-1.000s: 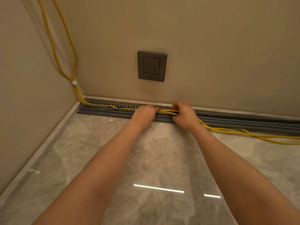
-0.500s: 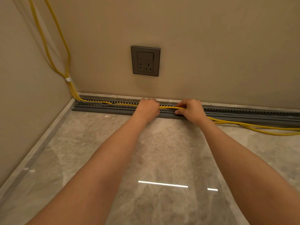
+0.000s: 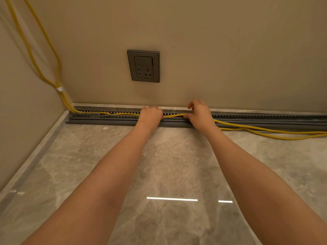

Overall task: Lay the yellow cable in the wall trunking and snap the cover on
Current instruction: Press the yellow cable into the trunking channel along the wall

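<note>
A grey slotted trunking [image 3: 106, 116] runs along the foot of the back wall. The yellow cable [image 3: 174, 115] comes down the left corner, lies inside the trunking's left part, and spans between my two hands. My left hand [image 3: 151, 115] presses on the cable over the trunking. My right hand [image 3: 200, 114] pinches the cable just to the right. Past my right hand the cable leaves the trunking and trails loose over the floor [image 3: 276, 132]. A long grey strip, probably the cover [image 3: 99, 122], lies on the floor against the trunking's front.
A grey wall socket [image 3: 143, 65] sits on the back wall above my hands. A white tie [image 3: 60, 89] bundles the cable strands in the left corner. Glossy marble floor [image 3: 168, 167] fills the foreground, with a side wall on the left.
The cable between my hands has flattened down toward the trunking. My right hand has slid to the right along the cable, and my left hand a little to the right too.
</note>
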`<action>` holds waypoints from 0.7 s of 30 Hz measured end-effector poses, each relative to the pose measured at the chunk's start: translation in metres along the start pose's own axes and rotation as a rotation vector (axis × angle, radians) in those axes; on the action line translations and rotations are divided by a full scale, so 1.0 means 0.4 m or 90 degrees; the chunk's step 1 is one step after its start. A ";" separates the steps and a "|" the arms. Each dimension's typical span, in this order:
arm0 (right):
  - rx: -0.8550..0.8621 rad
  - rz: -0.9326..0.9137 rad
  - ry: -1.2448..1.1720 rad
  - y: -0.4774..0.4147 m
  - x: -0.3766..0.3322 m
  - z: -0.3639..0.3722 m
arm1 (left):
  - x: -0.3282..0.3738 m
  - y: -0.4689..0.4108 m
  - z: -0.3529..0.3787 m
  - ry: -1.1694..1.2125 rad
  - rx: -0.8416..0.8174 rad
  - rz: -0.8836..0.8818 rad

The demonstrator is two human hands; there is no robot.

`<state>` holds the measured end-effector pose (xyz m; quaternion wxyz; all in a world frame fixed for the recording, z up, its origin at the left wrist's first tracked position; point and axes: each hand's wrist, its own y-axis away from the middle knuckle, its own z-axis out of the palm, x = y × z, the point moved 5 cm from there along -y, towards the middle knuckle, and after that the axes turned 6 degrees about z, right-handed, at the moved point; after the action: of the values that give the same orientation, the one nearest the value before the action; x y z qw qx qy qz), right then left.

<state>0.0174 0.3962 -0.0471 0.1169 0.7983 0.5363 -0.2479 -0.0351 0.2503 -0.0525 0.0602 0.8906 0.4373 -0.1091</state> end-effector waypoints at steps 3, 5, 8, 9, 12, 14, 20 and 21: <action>-0.008 0.004 0.049 0.012 0.017 0.008 | 0.001 0.007 -0.002 0.005 0.007 -0.006; -0.034 -0.030 0.094 0.021 0.026 0.017 | 0.005 0.006 -0.006 0.006 -0.003 -0.013; -0.064 -0.071 0.100 0.025 0.044 0.010 | 0.011 0.002 -0.004 0.001 -0.023 -0.036; -0.058 -0.069 0.081 0.024 0.050 0.002 | 0.015 0.002 -0.006 -0.004 -0.022 -0.040; -0.025 -0.016 -0.001 0.017 0.073 -0.026 | 0.068 -0.001 -0.029 0.024 0.012 0.008; -0.040 0.011 -0.018 0.012 0.083 -0.034 | 0.130 0.001 -0.047 0.100 0.030 0.060; -0.076 0.004 -0.042 0.011 0.092 -0.034 | 0.190 -0.012 -0.046 0.223 0.090 0.021; -0.082 -0.007 -0.038 0.013 0.093 -0.032 | 0.184 -0.015 -0.044 0.224 0.090 0.014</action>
<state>0.0370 0.4296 -0.0560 0.1827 0.7785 0.5516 -0.2372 0.0062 0.3138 -0.0534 -0.0789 0.9026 0.4227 0.0184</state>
